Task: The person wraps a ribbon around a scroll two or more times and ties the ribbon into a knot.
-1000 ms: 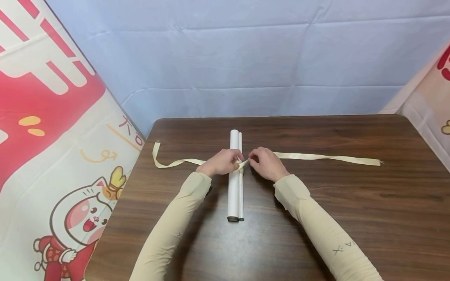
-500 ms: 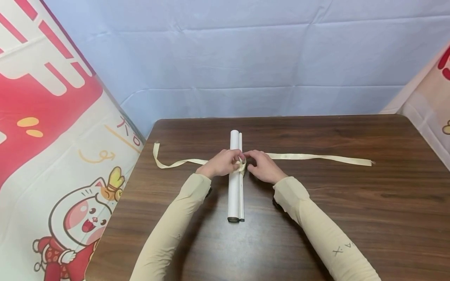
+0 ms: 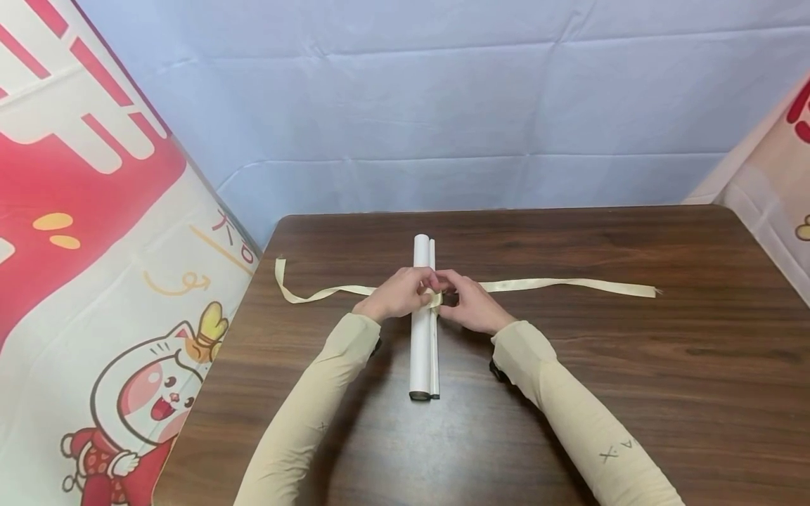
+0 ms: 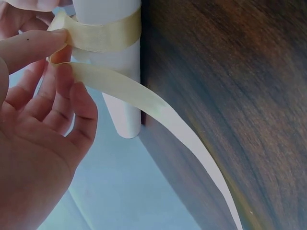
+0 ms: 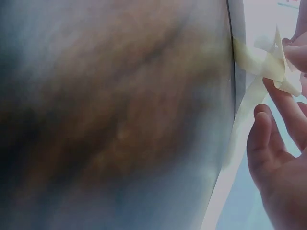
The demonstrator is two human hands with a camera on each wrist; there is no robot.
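Observation:
A white rolled-up scroll (image 3: 420,351) with a thinner rod along its right side and dark end caps lies lengthwise on the table. A pale yellow ribbon (image 4: 108,36) wraps around its middle, and its two tails run out left and right. My left hand (image 3: 397,292) bends over the roll and pinches a ribbon loop between thumb and fingertips, as the left wrist view shows. From the right, my right hand (image 3: 474,306) meets it, its fingertips gripping the folded ribbon (image 5: 261,62) beside the roll. The fingers partly hide the crossing of the ribbon.
The brown wood-grain table (image 3: 633,365) has rounded far corners. Behind it hangs a pale blue cloth (image 3: 443,105). A printed cartoon banner (image 3: 114,316) stands on the left, and another printed sheet (image 3: 772,197) hangs at the right.
My right hand has moved left, up against the left hand at the ribbon. The right tail has slid left, shortening on the table. My left hand has stayed nearly in place.

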